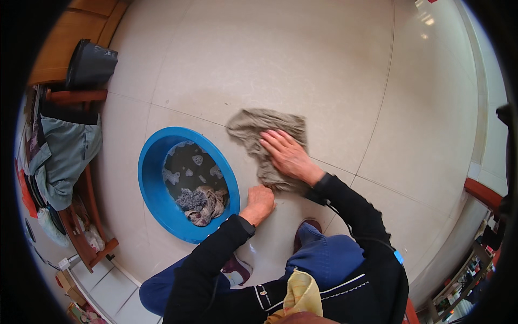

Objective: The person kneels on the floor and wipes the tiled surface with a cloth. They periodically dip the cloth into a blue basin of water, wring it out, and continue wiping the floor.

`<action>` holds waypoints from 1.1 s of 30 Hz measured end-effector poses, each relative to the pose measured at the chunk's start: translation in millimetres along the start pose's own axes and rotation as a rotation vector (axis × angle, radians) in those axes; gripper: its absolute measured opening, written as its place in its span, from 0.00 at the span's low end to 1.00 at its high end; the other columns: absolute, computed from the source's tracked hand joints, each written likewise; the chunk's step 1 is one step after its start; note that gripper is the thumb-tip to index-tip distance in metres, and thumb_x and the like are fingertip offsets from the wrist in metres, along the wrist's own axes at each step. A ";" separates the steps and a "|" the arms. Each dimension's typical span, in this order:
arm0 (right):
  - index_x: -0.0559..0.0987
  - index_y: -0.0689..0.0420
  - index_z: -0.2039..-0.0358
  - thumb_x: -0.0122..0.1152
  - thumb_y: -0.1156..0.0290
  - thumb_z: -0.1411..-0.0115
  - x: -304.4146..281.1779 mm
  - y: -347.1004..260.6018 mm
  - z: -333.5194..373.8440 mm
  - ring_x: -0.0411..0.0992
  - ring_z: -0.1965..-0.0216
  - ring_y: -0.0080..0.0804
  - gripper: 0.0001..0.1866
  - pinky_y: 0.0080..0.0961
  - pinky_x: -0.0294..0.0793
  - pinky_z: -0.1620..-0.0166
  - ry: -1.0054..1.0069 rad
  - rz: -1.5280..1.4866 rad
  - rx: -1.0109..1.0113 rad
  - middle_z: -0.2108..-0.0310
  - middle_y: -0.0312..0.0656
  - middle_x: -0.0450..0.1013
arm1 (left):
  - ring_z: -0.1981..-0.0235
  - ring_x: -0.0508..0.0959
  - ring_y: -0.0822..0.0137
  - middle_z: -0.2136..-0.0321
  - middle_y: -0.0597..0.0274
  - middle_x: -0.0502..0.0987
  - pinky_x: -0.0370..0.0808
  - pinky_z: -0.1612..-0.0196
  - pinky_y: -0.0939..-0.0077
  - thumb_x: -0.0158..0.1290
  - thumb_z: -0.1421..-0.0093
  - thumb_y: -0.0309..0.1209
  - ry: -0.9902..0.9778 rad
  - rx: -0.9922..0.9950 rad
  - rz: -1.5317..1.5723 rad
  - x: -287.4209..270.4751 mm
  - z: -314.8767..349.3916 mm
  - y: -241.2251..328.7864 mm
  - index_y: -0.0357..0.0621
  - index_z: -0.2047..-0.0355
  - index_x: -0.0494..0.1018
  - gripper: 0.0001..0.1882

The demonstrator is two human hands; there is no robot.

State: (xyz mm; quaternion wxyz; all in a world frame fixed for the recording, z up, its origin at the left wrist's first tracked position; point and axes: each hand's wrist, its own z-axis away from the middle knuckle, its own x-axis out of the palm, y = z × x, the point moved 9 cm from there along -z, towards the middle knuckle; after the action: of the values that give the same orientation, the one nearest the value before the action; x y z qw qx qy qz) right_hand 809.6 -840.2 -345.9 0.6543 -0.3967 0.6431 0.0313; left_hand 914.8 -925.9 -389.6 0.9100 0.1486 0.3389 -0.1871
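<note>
A wrinkled grey-brown cloth (270, 121) is spread on the tiled floor in front of me. My right hand (291, 157) lies flat on top of it, fingers stretched out. Close to the cloth's near edge, my left hand (260, 204) is closed, its knuckles low by the floor; whatever its curled fingers hold, if anything, is hidden. Left of that hand stands a blue basin (152, 189) with dark, murky water and patches of pale foam. A grey fluffy cloth (190, 199) and a patterned cloth (213, 208) sit in the basin's near end.
At the left, a grey garment (67, 146) hangs over a reddish wooden rack (89, 227), with a dark bin (93, 62) beyond it. A wooden cabinet (59, 40) is at the far left. Shelves with small items (475, 270) stand at the right. My shoes (237, 270) are near the basin.
</note>
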 end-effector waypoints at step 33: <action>0.78 0.60 0.62 0.47 0.87 0.51 -103.8 81.0 112.2 0.74 0.60 0.38 0.17 0.27 0.74 0.55 0.508 -0.684 0.494 0.63 0.43 0.75 | 0.66 0.80 0.51 0.72 0.50 0.79 0.77 0.66 0.58 0.64 0.51 0.50 0.042 0.025 -0.066 1.3 -6.0 1.1 0.37 0.74 0.79 0.24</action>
State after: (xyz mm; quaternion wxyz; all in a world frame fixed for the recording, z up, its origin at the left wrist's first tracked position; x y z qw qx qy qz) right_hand 838.9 -673.3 -310.7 0.5241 -0.4131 0.6036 -0.4363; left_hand 912.9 -922.9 -394.6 0.8941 0.1527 0.3605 -0.2178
